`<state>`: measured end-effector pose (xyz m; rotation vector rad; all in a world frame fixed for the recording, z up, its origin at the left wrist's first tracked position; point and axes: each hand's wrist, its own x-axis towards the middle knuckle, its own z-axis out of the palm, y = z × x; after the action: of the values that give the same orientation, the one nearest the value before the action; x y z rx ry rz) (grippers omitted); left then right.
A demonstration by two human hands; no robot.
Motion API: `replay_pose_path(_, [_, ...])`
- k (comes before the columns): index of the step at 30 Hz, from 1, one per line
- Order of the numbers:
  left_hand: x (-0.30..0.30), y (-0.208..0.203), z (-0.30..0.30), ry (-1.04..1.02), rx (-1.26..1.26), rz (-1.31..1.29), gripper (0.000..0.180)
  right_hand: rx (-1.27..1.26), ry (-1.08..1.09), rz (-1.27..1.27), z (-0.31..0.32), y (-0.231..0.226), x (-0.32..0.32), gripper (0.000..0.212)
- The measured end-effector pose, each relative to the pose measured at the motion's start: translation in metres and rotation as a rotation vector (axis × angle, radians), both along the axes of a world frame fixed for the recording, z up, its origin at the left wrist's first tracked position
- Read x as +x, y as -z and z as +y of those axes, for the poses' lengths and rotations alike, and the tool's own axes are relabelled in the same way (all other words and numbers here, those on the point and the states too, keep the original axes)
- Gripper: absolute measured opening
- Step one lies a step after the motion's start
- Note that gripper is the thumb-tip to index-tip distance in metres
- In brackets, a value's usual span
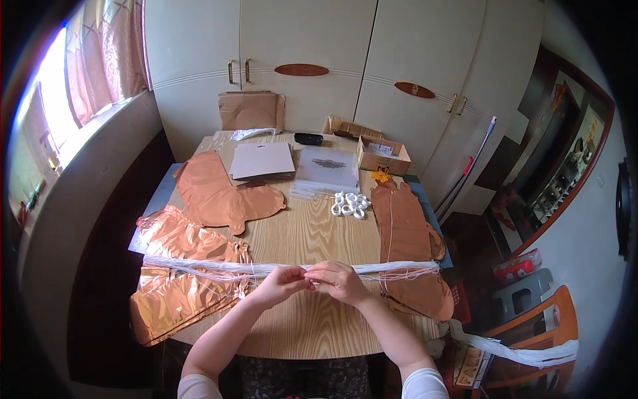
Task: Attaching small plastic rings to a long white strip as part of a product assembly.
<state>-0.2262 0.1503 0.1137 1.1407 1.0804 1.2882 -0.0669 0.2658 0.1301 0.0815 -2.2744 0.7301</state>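
Note:
A long bundle of white string (206,265) stretches left to right across the near part of the wooden table (312,239). My left hand (286,284) and my right hand (337,279) meet at the middle of this bundle, with fingertips pinched together. What sits between them is too small to make out. To the left, flattened copper-coloured foil balloons (183,312) lie partly under the string. Another flat foil balloon (229,193) rests farther back. At the right, a stack of copper foil balloons (405,226) passes beneath the string's other end.
Several white ribbon rolls (349,206) sit mid-table. Behind them are clear plastic bags (325,169), a stack of white sheets (262,159), a black item (308,139) and a cardboard box (384,156). More white string (525,352) hangs over a wooden chair (566,319) at right.

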Motion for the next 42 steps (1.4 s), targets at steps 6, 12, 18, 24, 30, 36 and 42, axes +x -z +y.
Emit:
replay_pose_path(6, [-0.008,-0.005,-0.001,0.040,-0.113,0.102,0.015,0.150,-0.025,-0.073,-0.005,-0.001,0.002,0.025])
replay_pose_path(12, [-0.009,-0.013,-0.002,0.083,-0.129,0.419,0.018,0.388,-0.009,-0.082,-0.007,-0.002,-0.001,0.011])
replay_pose_path(18, [-0.007,-0.017,-0.003,0.093,-0.166,0.447,0.023,0.488,0.040,-0.150,-0.012,-0.001,-0.004,0.011])
replay_pose_path(24, [-0.020,-0.006,0.000,0.041,-0.227,0.053,0.025,0.349,0.104,-0.237,-0.007,-0.005,-0.003,0.007])
replay_pose_path(30, [-0.023,-0.015,-0.003,-0.265,-0.144,-0.425,0.019,-0.280,0.298,-0.436,0.053,-0.007,-0.018,0.012])
replay_pose_path(36, [-0.029,-0.004,0.013,-0.300,-0.157,-0.449,0.009,-0.598,0.667,-0.221,0.224,0.059,-0.027,0.008])
replay_pose_path(42, [-0.035,0.002,0.005,-0.330,-0.171,-0.407,0.008,-0.612,0.916,-0.472,0.228,0.038,-0.045,0.012])
